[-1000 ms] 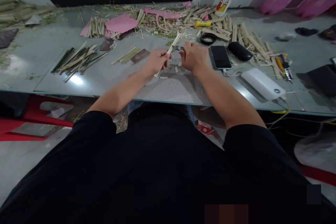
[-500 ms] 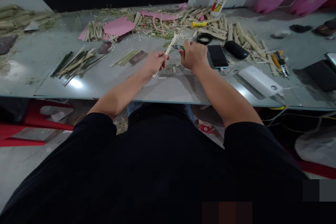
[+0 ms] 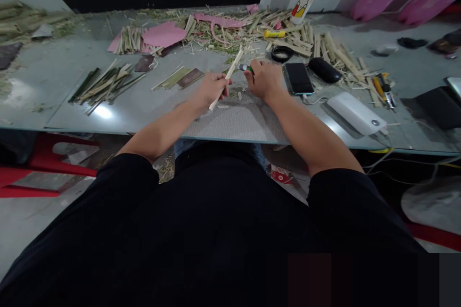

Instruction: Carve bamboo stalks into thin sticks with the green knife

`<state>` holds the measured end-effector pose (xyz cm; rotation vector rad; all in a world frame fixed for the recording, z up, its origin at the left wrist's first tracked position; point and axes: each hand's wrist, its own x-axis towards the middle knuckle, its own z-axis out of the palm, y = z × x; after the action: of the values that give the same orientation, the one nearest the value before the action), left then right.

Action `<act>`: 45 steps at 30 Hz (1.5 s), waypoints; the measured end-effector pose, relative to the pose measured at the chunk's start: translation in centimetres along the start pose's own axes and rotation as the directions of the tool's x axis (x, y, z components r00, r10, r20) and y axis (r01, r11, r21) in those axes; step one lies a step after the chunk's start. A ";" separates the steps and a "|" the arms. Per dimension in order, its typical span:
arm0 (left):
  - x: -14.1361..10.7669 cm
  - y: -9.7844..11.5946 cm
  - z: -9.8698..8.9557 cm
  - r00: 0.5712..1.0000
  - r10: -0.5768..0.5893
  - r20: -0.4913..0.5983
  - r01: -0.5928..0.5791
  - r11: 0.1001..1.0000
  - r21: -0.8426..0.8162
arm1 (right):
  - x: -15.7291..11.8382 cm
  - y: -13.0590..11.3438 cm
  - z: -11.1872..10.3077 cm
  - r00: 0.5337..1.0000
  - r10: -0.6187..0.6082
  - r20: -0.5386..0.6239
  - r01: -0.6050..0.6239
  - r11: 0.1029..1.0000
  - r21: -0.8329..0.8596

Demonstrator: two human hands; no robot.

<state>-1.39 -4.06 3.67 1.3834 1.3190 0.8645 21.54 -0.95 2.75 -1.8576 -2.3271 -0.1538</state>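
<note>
My left hand (image 3: 216, 88) is closed round a thin pale bamboo strip (image 3: 235, 64), which slants up and to the right over the table. My right hand (image 3: 264, 76) grips a small knife (image 3: 245, 67) with a bit of green on it; its tip points left, close to the strip. Whether the blade touches the strip is too small to tell. Small shavings lie on the table below the hands. Left of my left hand are a few flat strips and a brown piece (image 3: 189, 78).
Bamboo sticks (image 3: 108, 84) lie at the left. Shavings and pink paper (image 3: 163, 35) cover the back. To the right are a black phone (image 3: 298, 78), a black case (image 3: 324, 69), a white power bank (image 3: 356, 113) with cables, and a yellow cutter (image 3: 383, 90).
The knife has shifted slightly up and to the right, a little away from the strip. Both hands keep their hold, and the view has moved slightly.
</note>
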 end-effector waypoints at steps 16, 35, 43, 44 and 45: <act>2.5 -2.3 -0.2 0.994 0.106 -0.035 -0.101 0.988 0.113 | -1.1 -2.7 -0.5 0.993 -0.064 0.101 0.064 0.998 -0.002; 2.4 -1.9 -0.4 0.996 0.092 -0.015 -0.089 0.985 0.145 | -0.7 -1.5 -0.6 0.994 -0.090 0.066 0.090 0.996 -0.010; 0.8 -0.9 -0.3 0.995 0.057 0.082 -0.068 0.988 0.142 | 0.6 0.9 -0.7 0.993 0.115 -0.030 -0.112 0.988 0.104; 0.2 -0.7 0.0 0.991 0.056 0.125 -0.074 0.987 0.146 | 0.7 1.9 -0.8 0.985 0.163 -0.048 -0.157 0.982 0.103; -0.4 -0.5 0.3 0.986 0.057 0.156 -0.079 0.987 0.142 | 0.8 2.9 -0.8 0.980 0.188 -0.060 -0.181 0.979 0.098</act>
<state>-1.31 -4.54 3.15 1.5863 1.2448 0.7023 24.26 0.29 3.59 -1.9768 -2.0667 -0.0850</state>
